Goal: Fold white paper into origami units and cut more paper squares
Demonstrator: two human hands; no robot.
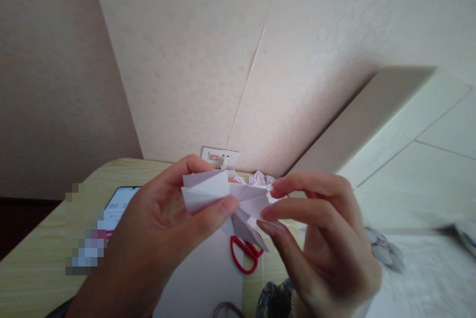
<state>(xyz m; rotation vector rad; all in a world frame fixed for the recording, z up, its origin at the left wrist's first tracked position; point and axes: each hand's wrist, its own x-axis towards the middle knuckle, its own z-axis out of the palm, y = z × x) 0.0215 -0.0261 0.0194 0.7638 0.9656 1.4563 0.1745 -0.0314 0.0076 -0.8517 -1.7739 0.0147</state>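
A white folded paper piece with several pleated flaps is held up in front of me, above the table. My left hand grips its left part, the thumb pressed on the near side and the fingers behind. On the right side, my right hand pinches a flap between thumb and fingertips. Below the paper, red-handled scissors lie on a white sheet; their blades are hidden. Behind my hands stand several more pointed folded papers, partly covered.
A phone lies on the pale wooden table at the left, partly behind my left hand. A wall socket with a plug sits just above the table's back edge. White panelled furniture and white bedding are at the right.
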